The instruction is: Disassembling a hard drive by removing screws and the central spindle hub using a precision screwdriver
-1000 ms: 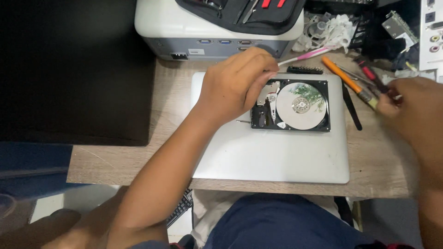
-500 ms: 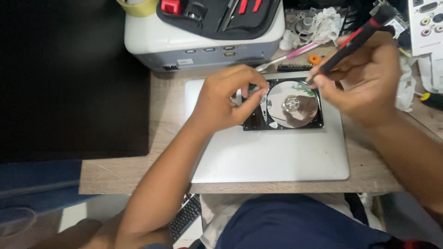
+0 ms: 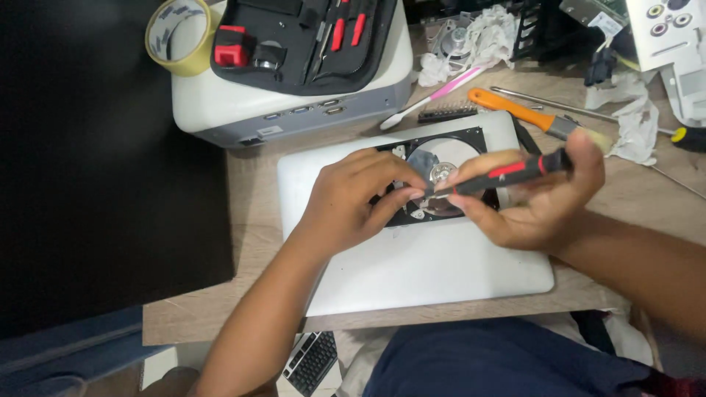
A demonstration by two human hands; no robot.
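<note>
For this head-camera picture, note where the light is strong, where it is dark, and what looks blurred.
Head view: the left side is nearly black, with no detail. The white laptop is bright and evenly lit. The platter of the open drive shows a shiny reflection. The left hand, right hand and screwdriver are slightly soft. The case edges bow a little.

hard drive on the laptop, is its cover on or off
Off. The hard drive lies open: its shiny round platter shows bare inside the black frame, where the right hand points a screwdriver.
</note>
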